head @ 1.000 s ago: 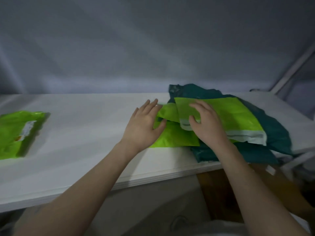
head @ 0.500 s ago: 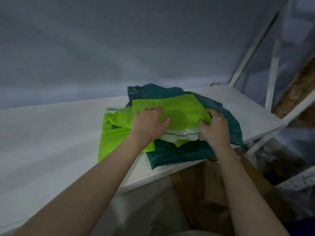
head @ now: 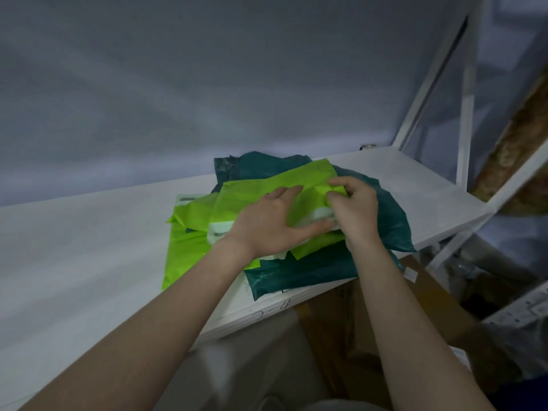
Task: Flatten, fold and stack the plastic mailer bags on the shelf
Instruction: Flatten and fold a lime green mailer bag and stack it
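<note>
A pile of plastic mailer bags lies on the white shelf (head: 89, 247), right of centre. The top lime-green mailer (head: 267, 185) rests on a second lime-green bag (head: 184, 247), and both overlap dark teal bags (head: 296, 274). My left hand (head: 267, 223) presses flat on the top green mailer, fingers spread. My right hand (head: 353, 212) pinches that mailer's right edge and curls it inward over the white adhesive strip. Part of the teal pile hangs over the shelf's front edge.
White shelf uprights (head: 462, 120) and a diagonal brace rise at the right end. Brown cardboard boxes (head: 370, 336) sit below the shelf, under my right arm. A grey wall stands behind the shelf.
My right hand has moved from the mailer's near right corner up to its right edge and closed on it. My left hand slid slightly right. The view shifted a little closer.
</note>
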A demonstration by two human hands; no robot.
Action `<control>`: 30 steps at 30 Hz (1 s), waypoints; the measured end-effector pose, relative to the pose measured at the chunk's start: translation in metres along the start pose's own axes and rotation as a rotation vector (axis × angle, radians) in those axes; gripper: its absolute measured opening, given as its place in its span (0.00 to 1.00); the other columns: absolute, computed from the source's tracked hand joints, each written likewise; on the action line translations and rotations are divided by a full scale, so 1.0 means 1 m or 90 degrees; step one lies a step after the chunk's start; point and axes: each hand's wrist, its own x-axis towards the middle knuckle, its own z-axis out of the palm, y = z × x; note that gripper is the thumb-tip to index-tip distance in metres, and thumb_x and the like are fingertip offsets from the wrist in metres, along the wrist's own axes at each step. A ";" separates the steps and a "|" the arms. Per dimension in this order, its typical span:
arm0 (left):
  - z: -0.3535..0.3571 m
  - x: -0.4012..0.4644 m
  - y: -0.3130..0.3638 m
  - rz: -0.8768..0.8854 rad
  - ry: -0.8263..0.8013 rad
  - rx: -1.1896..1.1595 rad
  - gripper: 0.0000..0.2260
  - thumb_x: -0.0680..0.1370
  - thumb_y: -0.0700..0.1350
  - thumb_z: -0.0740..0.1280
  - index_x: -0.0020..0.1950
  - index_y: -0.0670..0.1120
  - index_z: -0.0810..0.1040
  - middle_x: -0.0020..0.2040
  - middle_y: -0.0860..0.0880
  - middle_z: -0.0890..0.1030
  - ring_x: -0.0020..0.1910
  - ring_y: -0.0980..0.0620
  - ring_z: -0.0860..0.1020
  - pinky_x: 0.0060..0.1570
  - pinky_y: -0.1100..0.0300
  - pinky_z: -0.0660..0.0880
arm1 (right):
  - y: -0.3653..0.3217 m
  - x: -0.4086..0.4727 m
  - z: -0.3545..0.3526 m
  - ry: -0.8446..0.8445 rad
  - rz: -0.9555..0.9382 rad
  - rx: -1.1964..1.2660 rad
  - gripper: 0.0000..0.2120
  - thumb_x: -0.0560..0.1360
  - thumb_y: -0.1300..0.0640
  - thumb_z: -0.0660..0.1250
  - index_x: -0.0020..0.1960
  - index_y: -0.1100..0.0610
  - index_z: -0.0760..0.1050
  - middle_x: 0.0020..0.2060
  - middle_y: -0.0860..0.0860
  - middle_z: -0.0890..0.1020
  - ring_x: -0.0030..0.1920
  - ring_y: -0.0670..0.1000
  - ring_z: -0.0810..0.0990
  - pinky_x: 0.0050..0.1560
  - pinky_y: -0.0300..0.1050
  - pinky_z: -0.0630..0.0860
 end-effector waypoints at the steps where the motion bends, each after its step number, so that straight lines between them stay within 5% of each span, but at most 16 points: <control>1: -0.004 -0.004 0.004 0.004 -0.007 0.009 0.41 0.69 0.71 0.61 0.76 0.53 0.54 0.75 0.53 0.60 0.72 0.51 0.63 0.66 0.54 0.64 | -0.007 -0.003 0.003 0.001 0.011 0.043 0.14 0.71 0.68 0.62 0.52 0.54 0.79 0.50 0.53 0.81 0.47 0.50 0.80 0.51 0.42 0.77; 5: -0.016 -0.015 0.004 0.030 0.044 0.023 0.42 0.69 0.66 0.67 0.76 0.53 0.52 0.74 0.54 0.60 0.68 0.51 0.68 0.62 0.53 0.70 | -0.038 -0.014 0.014 -0.008 0.015 0.168 0.13 0.72 0.68 0.63 0.53 0.56 0.79 0.45 0.52 0.80 0.44 0.48 0.79 0.45 0.39 0.76; 10: -0.047 -0.024 -0.010 0.006 0.263 -0.085 0.19 0.71 0.41 0.66 0.61 0.51 0.74 0.58 0.51 0.79 0.57 0.49 0.77 0.55 0.52 0.74 | -0.071 -0.037 0.027 -0.019 -0.062 0.169 0.10 0.73 0.63 0.67 0.54 0.58 0.80 0.40 0.44 0.79 0.38 0.38 0.76 0.43 0.30 0.73; 13: -0.074 -0.033 -0.013 -0.058 0.328 -0.116 0.13 0.71 0.43 0.64 0.54 0.52 0.80 0.50 0.50 0.83 0.55 0.46 0.78 0.54 0.55 0.74 | -0.094 -0.056 0.031 -0.070 -0.120 0.160 0.06 0.76 0.58 0.65 0.50 0.56 0.79 0.39 0.41 0.79 0.41 0.41 0.78 0.46 0.37 0.77; 15: -0.090 -0.040 -0.015 -0.090 0.373 -0.122 0.06 0.73 0.45 0.64 0.45 0.48 0.81 0.41 0.47 0.82 0.52 0.43 0.79 0.44 0.58 0.71 | -0.107 -0.065 0.028 -0.093 -0.143 0.146 0.06 0.78 0.55 0.62 0.51 0.52 0.77 0.40 0.46 0.80 0.42 0.47 0.80 0.46 0.45 0.76; 18: -0.114 -0.058 -0.019 -0.129 0.399 -0.165 0.13 0.73 0.46 0.67 0.29 0.48 0.71 0.29 0.49 0.73 0.44 0.44 0.79 0.36 0.61 0.63 | -0.122 -0.072 0.018 -0.055 -0.204 0.109 0.08 0.79 0.56 0.59 0.52 0.53 0.77 0.39 0.51 0.79 0.33 0.45 0.74 0.37 0.40 0.72; 20: -0.128 -0.070 -0.024 -0.149 0.400 -0.183 0.13 0.68 0.51 0.64 0.28 0.46 0.69 0.28 0.48 0.72 0.38 0.47 0.74 0.35 0.60 0.63 | -0.127 -0.073 0.010 -0.026 -0.234 0.097 0.09 0.78 0.60 0.59 0.50 0.54 0.77 0.35 0.48 0.77 0.28 0.41 0.69 0.30 0.32 0.66; 24: -0.150 -0.091 -0.042 -0.151 0.419 -0.223 0.10 0.64 0.51 0.61 0.30 0.45 0.69 0.31 0.47 0.72 0.35 0.51 0.70 0.37 0.56 0.67 | -0.132 -0.078 0.007 -0.049 -0.259 0.033 0.08 0.77 0.59 0.59 0.47 0.53 0.77 0.40 0.51 0.77 0.35 0.42 0.71 0.35 0.30 0.66; 30: -0.169 -0.122 -0.062 -0.109 0.400 -0.416 0.05 0.63 0.44 0.61 0.35 0.45 0.74 0.34 0.47 0.79 0.38 0.49 0.76 0.40 0.57 0.72 | -0.133 -0.100 0.035 -0.362 -0.115 0.031 0.11 0.80 0.53 0.57 0.47 0.53 0.78 0.42 0.48 0.82 0.44 0.46 0.80 0.47 0.40 0.74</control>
